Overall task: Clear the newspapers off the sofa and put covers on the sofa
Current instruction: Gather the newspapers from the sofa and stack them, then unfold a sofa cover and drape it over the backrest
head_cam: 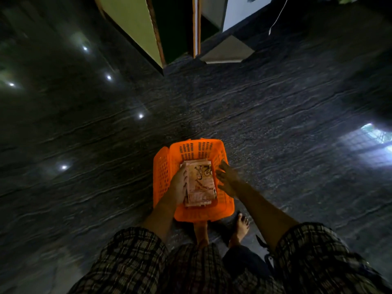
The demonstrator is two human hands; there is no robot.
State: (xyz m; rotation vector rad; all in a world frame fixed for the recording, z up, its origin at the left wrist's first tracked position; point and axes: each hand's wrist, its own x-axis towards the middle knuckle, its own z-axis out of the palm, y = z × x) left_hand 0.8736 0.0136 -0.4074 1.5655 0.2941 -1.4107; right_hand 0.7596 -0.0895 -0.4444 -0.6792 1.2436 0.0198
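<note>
An orange plastic basket [163, 172] with perforated walls stands on the dark floor just in front of my bare feet. A folded stack of newspapers [200, 184] lies inside it. My left hand [179, 184] grips the left edge of the stack, fingers curled round it. My right hand [228, 179] hovers at the stack's right side over the basket's right wall, fingers spread and straight, holding nothing. No sofa or cover is in sight.
Polished dark stone floor [275, 115] spreads all round, with light reflections. A green wall corner [131, 28] and a doorway with a wooden frame [196, 26] lie ahead. A white cable [277, 16] hangs at the upper right.
</note>
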